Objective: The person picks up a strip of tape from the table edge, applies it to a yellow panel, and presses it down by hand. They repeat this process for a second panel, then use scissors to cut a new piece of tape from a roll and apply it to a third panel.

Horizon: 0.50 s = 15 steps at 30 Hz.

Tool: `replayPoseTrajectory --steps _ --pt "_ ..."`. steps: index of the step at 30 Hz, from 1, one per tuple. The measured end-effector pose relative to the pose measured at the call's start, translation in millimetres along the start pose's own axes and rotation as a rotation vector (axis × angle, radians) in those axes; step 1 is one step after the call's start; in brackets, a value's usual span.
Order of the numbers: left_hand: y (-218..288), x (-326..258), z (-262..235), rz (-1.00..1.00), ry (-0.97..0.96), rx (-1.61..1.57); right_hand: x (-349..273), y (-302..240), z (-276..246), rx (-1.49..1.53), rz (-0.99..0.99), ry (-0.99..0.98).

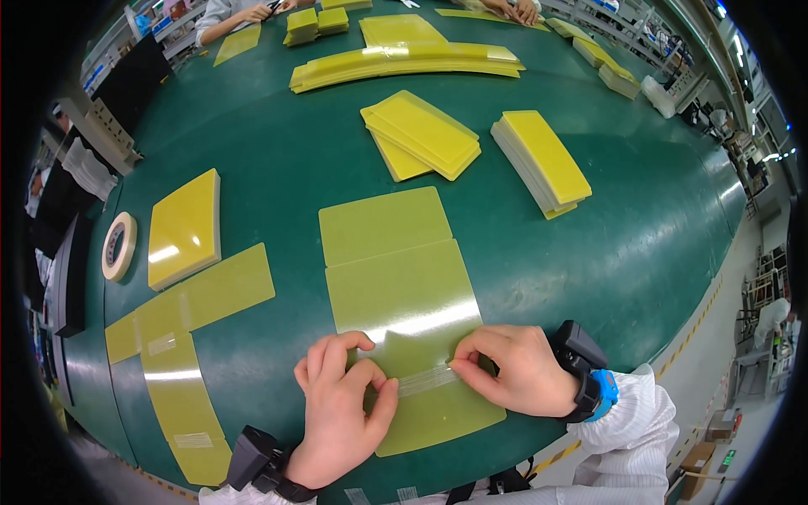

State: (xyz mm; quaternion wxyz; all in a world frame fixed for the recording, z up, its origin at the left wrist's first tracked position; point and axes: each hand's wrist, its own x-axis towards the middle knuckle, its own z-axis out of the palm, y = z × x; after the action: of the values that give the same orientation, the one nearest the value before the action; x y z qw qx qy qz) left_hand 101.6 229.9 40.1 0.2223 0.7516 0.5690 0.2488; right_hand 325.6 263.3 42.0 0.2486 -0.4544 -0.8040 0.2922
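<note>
Looking down through the head view, I see both hands at the near edge of the green table (278,160). My left hand (341,404) has fingers curled, thumb and fingertips pinched on the left end of a clear tape strip (425,380). My right hand (518,370) pinches the strip's right end, fingers closed on it. The strip stretches between the two hands, lying across the near yellow-green sheet (412,311), roughly where it meets another sheet piece closer to me; I cannot tell whether the tape is fully pressed down. A second sheet (383,223) butts against the far edge of that one. Left of my hands lies a taped row of sheets (189,303) running toward the near-left edge. A tape roll (118,246) stands far left, with a yellow stack (185,227) just beside it. Farther off, right of centre, sit two more yellow stacks (425,135) and (543,160). A long curved pile (404,63) lies at the far side. Another person's hands (257,13) work at the far edge.
</note>
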Motion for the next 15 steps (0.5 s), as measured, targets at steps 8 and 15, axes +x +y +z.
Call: replayPoseTrajectory --steps 8,15 --pt "0.3 0.1 -0.6 -0.022 -0.016 -0.017 1.5 -1.6 -1.6 0.028 0.030 -0.018" --pt "0.7 1.2 0.8 -0.020 -0.012 0.005 0.5 -0.4 -0.1 -0.009 0.024 -0.024"
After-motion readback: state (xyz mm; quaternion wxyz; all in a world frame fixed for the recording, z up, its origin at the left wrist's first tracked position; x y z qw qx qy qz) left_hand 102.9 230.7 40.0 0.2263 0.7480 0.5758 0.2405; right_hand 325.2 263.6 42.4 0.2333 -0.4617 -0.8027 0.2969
